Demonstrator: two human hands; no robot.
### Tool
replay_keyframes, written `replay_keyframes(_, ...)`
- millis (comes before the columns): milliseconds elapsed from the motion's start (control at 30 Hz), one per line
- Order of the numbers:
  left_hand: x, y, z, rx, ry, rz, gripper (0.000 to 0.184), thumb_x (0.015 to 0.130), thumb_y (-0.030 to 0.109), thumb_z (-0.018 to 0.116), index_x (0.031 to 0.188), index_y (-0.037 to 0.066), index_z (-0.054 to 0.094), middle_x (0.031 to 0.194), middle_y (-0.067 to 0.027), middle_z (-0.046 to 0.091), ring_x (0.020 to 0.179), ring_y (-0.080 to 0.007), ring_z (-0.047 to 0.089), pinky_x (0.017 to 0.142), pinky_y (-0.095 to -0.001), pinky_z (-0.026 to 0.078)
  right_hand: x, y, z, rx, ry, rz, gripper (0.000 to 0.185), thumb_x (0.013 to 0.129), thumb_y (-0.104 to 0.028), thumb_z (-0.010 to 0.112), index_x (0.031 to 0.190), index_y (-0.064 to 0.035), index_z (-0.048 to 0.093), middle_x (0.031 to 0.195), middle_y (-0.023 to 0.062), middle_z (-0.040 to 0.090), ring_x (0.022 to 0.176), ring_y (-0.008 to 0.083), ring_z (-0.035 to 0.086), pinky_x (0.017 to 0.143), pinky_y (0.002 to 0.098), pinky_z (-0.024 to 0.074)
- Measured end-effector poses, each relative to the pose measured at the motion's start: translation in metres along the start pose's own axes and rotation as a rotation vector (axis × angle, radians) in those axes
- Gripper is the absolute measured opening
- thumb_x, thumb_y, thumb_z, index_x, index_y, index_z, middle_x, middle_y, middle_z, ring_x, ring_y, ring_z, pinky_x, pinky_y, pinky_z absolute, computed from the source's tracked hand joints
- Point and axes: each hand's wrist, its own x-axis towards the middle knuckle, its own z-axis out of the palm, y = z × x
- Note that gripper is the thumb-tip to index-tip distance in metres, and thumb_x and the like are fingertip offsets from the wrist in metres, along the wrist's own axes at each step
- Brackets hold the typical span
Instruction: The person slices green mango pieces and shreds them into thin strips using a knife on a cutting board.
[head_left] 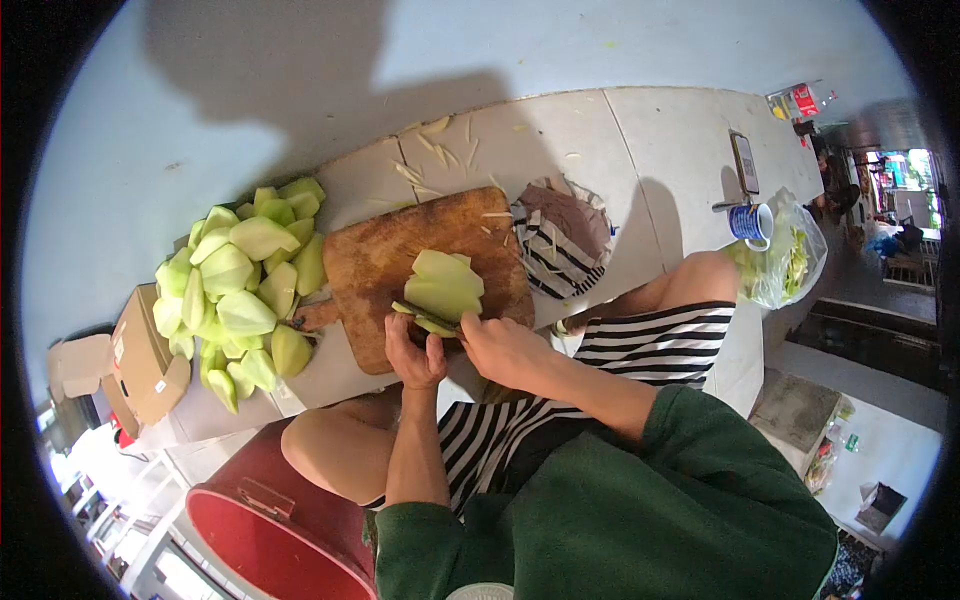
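Note:
A wooden cutting board (375, 265) lies on the tiled surface, with pale green slices (443, 285) stacked on it. Just below the stack, a thin dark blade (430, 315) lies along a pale green piece (436, 327). My right hand (503, 350) is closed at the blade's right end, seemingly round its handle, which is hidden. At the other end, my left hand (415, 352) holds the piece between thumb and fingers. A large heap of peeled green chunks (245, 285) sits left of the board.
Crumpled cloth (565, 235) touches the board's right side; thin strips (435, 150) lie behind it. Farther right are a phone (745, 163), a blue cup (748, 222) and a plastic bag (790, 255). A cardboard box (145, 355) and a red bucket (240, 500) are at left.

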Motion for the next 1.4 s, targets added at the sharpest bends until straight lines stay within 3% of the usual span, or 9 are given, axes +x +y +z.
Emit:
replay_keyframes(333,-0.001,0.003,0.0,0.02,0.034,0.0,0.051,0.094,0.042,0.059,0.115,-0.004,0.051,0.095,-0.0156,0.052,0.081,-0.0274,0.052,0.074,-0.0372,0.045,-0.006,0.009,-0.019,0.096,0.026,-0.057,0.026,0.098,-0.021,0.055,0.1,0.0034,0.048,0.075,0.0298,0.066,0.075,0.0495,0.066,0.067,0.0578,0.0528)
replay_keyframes(400,-0.004,0.004,0.0,-0.039,-0.009,-0.114,0.044,0.093,0.036,0.061,0.114,-0.002,0.053,0.093,-0.0167,0.051,0.074,-0.031,0.053,0.064,-0.0387,0.045,-0.021,0.005,-0.036,0.181,0.124,-0.023,0.027,0.097,-0.022,0.058,0.099,0.0031,0.048,0.077,0.03,0.065,0.076,0.0491,0.066,0.066,0.0561,0.0513)
replay_keyframes(633,0.006,0.01,0.005,-0.003,0.042,-0.016,0.042,0.088,0.027,0.067,0.12,0.001,0.057,0.096,-0.0159,0.053,0.074,-0.0314,0.055,0.066,-0.0389,0.048,-0.067,0.05,-0.057,0.236,0.347,0.015,0.026,0.095,-0.018,0.063,0.097,0.0034,0.048,0.072,0.0235,0.06,0.068,0.0449,0.061,0.061,0.0485,0.0457)
replay_keyframes(733,0.014,0.034,0.004,0.319,-0.101,-0.083,0.049,0.085,0.023,0.071,0.132,0.012,0.06,0.104,-0.0166,0.057,0.087,-0.0365,0.06,0.075,-0.0414,0.051,-0.086,0.07,-0.048,0.287,0.385,0.015,0.027,0.096,-0.019,0.063,0.094,0.0033,0.048,0.072,0.023,0.06,0.065,0.0431,0.06,0.06,0.0465,0.0443)
replay_keyframes(867,0.022,0.046,0.012,0.485,-0.172,-0.023,0.051,0.084,0.028,0.072,0.133,0.014,0.061,0.118,-0.018,0.054,0.106,-0.0368,0.056,0.09,-0.0469,0.047,-0.112,0.084,-0.036,0.33,0.363,0.098,0.028,0.096,-0.02,0.063,0.095,0.0035,0.048,0.072,0.0228,0.06,0.065,0.043,0.06,0.06,0.0455,0.0446)
replay_keyframes(933,0.033,0.06,0.017,0.676,-0.189,0.232,0.061,0.08,0.041,0.076,0.135,0.019,0.061,0.13,-0.017,0.051,0.122,-0.0366,0.048,0.102,-0.0536,0.037,-0.12,0.091,-0.026,0.364,0.43,0.091,0.027,0.097,-0.02,0.063,0.097,0.0037,0.05,0.071,0.0218,0.06,0.064,0.041,0.06,0.06,0.0445,0.0446)
replay_keyframes(1033,0.046,0.072,0.031,0.75,-0.318,0.227,0.07,0.074,0.051,0.077,0.135,0.022,0.06,0.141,-0.0164,0.047,0.134,-0.0381,0.038,0.11,-0.0579,0.026,-0.125,0.099,-0.021,0.409,0.427,0.117,0.026,0.097,-0.02,0.063,0.099,0.0034,0.051,0.07,0.0205,0.059,0.062,0.038,0.06,0.059,0.0434,0.0444)
replay_keyframes(1267,0.053,0.047,0.045,0.738,-0.364,0.057,0.072,0.073,0.051,0.079,0.133,0.019,0.058,0.143,-0.0152,0.045,0.136,-0.0408,0.035,0.112,-0.0564,0.026,-0.13,0.101,-0.024,0.451,0.426,0.085,0.026,0.096,-0.02,0.064,0.098,0.0028,0.051,0.068,0.0195,0.058,0.06,0.0355,0.059,0.058,0.0423,0.044)
replay_keyframes(1400,0.045,0.046,0.046,0.718,-0.172,-0.015,0.059,0.074,0.048,0.08,0.119,0.013,0.066,0.136,-0.0157,0.05,0.132,-0.038,0.04,0.11,-0.0539,0.03,-0.13,0.098,-0.023,0.448,0.392,0.099,0.026,0.095,-0.019,0.065,0.099,0.0035,0.052,0.07,0.0203,0.059,0.062,0.0357,0.061,0.058,0.0432,0.0443)
